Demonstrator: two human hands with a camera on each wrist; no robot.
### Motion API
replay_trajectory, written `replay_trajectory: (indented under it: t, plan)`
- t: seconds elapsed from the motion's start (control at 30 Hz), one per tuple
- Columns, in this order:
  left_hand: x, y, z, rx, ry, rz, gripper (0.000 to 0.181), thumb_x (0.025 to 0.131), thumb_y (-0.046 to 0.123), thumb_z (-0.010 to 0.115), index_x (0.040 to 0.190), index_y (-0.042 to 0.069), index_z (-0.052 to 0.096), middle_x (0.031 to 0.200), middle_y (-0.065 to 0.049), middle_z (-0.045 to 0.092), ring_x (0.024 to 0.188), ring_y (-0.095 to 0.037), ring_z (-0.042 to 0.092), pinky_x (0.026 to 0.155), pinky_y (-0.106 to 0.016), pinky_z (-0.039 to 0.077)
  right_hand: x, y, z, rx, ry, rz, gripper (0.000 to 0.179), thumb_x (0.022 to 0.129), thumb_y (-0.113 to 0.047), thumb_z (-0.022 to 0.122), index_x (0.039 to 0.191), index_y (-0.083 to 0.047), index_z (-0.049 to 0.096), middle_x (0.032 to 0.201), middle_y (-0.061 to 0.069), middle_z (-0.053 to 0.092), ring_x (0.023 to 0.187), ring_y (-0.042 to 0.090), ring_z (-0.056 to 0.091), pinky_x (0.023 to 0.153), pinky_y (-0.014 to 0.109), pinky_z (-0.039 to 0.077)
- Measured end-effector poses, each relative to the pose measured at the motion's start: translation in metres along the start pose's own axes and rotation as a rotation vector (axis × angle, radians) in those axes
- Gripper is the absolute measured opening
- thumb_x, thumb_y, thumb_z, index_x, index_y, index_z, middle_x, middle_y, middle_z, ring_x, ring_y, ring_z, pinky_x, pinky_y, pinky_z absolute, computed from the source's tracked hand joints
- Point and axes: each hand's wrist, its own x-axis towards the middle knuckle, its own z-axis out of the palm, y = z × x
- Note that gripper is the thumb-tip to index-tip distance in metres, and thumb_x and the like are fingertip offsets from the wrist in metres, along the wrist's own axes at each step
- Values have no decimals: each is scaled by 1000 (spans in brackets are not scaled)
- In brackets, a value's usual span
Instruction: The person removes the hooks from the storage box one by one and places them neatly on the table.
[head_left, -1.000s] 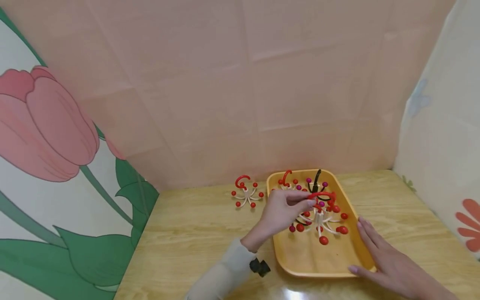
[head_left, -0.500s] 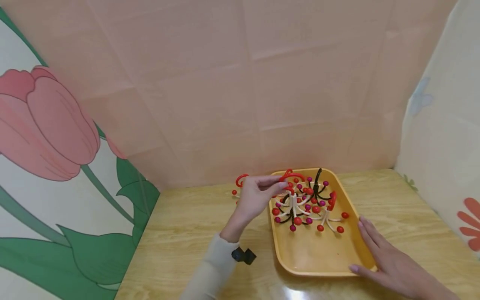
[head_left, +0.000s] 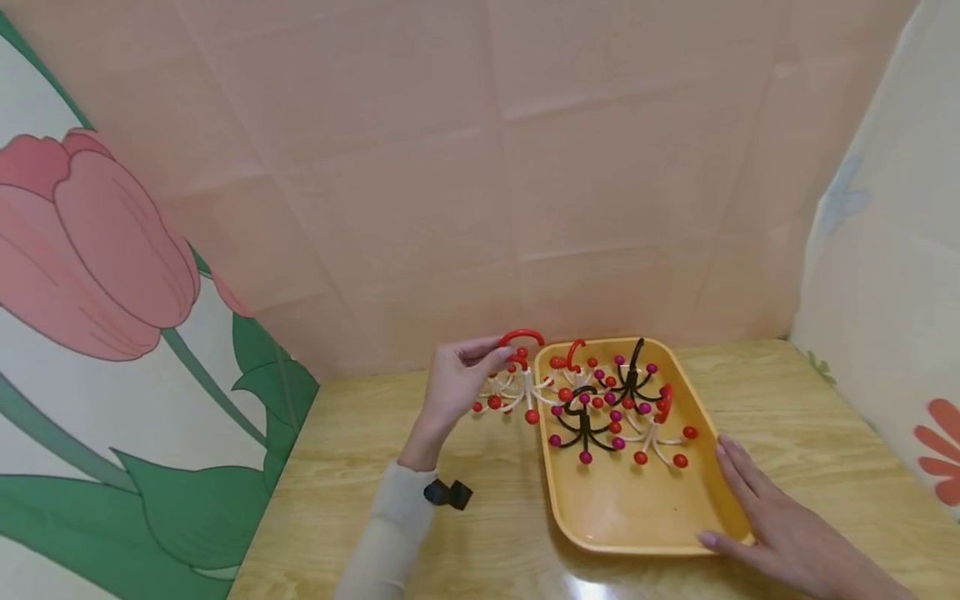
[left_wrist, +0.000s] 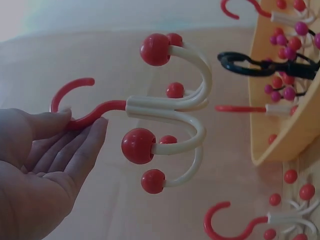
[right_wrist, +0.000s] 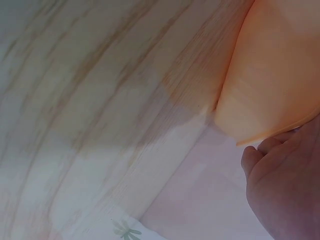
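Note:
A white multi-arm hanging hook (head_left: 527, 385) with red ball tips hangs upright from my left hand (head_left: 452, 379). In the left wrist view my thumb and fingertips pinch its curved red top hook (left_wrist: 90, 120). The held hook is at the left rim of the yellow tray (head_left: 630, 512), overlapping in the head view a similar hook that stands on the table; the left wrist view shows that red-and-white hook (left_wrist: 285, 218) apart from it. My right hand (head_left: 787, 525) rests on the tray's near right edge, fingers along the outer side, thumb over the rim.
Inside the tray's far half stand two black hooks (head_left: 585, 423) with purple balls and two white hooks (head_left: 655, 433) with red balls. The wood-patterned table (head_left: 375, 467) extends left of the tray. A pink-brown sheet (head_left: 420, 208) covers the wall behind.
My left hand has carried the white hook with red balls leftward, from above the middle of the tray to its left rim. My right hand has stayed on the tray edge.

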Motion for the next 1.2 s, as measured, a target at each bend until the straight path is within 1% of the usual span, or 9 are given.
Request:
replay_trajectory:
  t: [0.23,0.33,0.43,0.57,0.7,0.8,0.93,1.07,1.2]
  plan:
    - [3,-7,-22,-30,66,-31,28,88,21,74,113,9,74,108,-19,75,95,-25,75,83,-34,61,0,1,-2,-3,-19,24,112,79,-56,74,159,-11,9,168,5,-1,144,-9,-9,99,-6,-13]
    - [3,-11,-32,-18,97,-32,27,88,23,74,112,11,74,108,-19,74,93,-25,75,82,-33,61,0,1,-2,-11,-51,58,111,81,-57,72,159,-12,7,168,4,-3,151,6,-2,111,3,0]
    - [4,-16,-42,3,119,-31,28,88,27,74,112,12,75,108,-18,75,94,-28,75,77,-30,61,-1,1,-1,-14,-85,84,110,83,-59,70,159,-13,5,168,5,-5,152,29,16,114,36,34]
    - [5,-22,-53,34,150,-45,29,87,30,75,112,15,75,108,-16,75,94,-27,75,73,-30,61,0,2,0,-14,-124,107,111,83,-62,67,159,-14,2,168,5,-8,146,42,29,95,61,45]
    - [6,-28,-64,53,185,-76,28,88,29,74,111,15,75,106,-16,76,91,-22,76,77,-38,60,1,2,-1,6,-142,118,111,84,-62,66,159,-14,1,168,8,-7,137,48,40,92,62,48]
    - [7,-33,-73,50,205,-99,28,88,30,75,111,14,75,106,-15,76,91,-21,76,76,-35,61,1,1,-3,21,-160,132,111,84,-63,65,159,-14,0,167,12,-6,129,50,48,89,63,49]
    - [8,-40,-84,37,236,-119,31,87,30,75,113,13,74,108,-16,75,93,-22,76,76,-30,61,2,1,-4,21,-168,142,111,84,-65,64,159,-15,-1,167,13,-5,129,50,49,88,63,51]
    - [7,-45,-94,3,270,-127,31,87,25,75,113,8,73,112,-22,72,93,-24,75,86,-37,60,3,1,-2,16,-151,126,111,84,-64,65,159,-15,0,168,11,-6,129,49,49,88,62,51]
    - [6,-51,-100,-11,298,-140,28,88,22,75,112,8,74,112,-24,72,90,-22,76,81,-31,61,3,1,-2,27,-155,127,111,84,-64,65,159,-15,0,168,12,-6,129,50,48,88,63,50]
